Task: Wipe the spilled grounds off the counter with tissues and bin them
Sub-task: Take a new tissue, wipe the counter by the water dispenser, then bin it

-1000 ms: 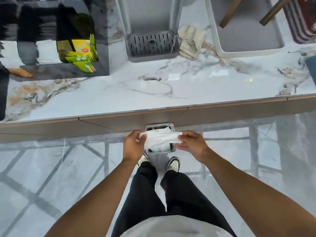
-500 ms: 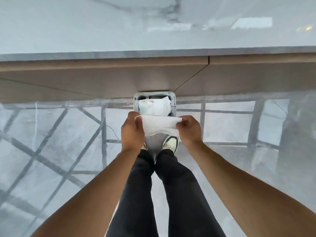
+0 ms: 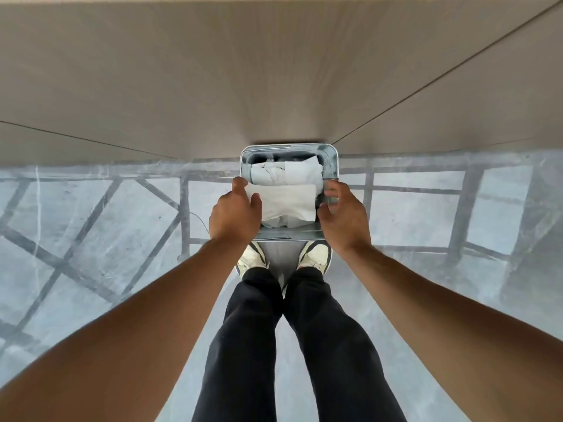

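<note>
A white folded tissue (image 3: 288, 202) lies across the mouth of a small rectangular metal bin (image 3: 330, 156) on the floor, over other crumpled white tissues (image 3: 283, 173) inside. My left hand (image 3: 234, 213) is at the bin's left side, thumb and fingers still pinching the tissue's left edge. At the bin's right rim my right hand (image 3: 342, 217) has its fingers spread, just clear of the tissue's right edge. The counter top and any grounds are out of view.
The beige cabinet front (image 3: 213, 71) fills the top of the view, right behind the bin. My two shoes (image 3: 315, 257) stand just in front of the bin on the glossy grey marble floor (image 3: 91, 239).
My head has tilted further down, so the counter top has left the view. Both hands lowered the tissue onto the bin's opening. The right hand has let go of it.
</note>
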`<move>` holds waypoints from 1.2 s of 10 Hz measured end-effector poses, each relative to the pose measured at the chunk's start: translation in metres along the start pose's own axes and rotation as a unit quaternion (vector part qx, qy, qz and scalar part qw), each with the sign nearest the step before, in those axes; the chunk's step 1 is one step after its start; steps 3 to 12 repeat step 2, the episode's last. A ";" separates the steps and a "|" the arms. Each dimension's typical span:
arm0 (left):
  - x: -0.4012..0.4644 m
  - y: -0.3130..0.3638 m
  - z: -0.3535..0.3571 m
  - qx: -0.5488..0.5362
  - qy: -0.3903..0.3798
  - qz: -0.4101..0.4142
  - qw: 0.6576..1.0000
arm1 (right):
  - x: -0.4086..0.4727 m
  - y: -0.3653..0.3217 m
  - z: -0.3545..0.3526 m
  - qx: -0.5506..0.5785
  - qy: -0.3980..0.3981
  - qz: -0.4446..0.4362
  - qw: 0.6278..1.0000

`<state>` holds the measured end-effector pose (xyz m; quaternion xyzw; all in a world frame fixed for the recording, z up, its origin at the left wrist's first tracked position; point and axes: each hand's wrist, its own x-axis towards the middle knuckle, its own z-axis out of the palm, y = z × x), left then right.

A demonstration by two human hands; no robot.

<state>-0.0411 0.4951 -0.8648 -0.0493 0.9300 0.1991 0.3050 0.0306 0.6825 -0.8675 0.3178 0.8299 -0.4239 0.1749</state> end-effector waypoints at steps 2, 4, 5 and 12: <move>-0.021 0.004 -0.021 0.048 -0.019 0.018 0.998 | -0.027 -0.013 -0.016 -0.019 -0.011 0.020 1.000; -0.021 0.004 -0.021 0.048 -0.019 0.018 0.998 | -0.027 -0.013 -0.016 -0.019 -0.011 0.020 1.000; -0.021 0.004 -0.021 0.048 -0.019 0.018 0.998 | -0.027 -0.013 -0.016 -0.019 -0.011 0.020 1.000; -0.021 0.004 -0.021 0.048 -0.019 0.018 0.998 | -0.027 -0.013 -0.016 -0.019 -0.011 0.020 1.000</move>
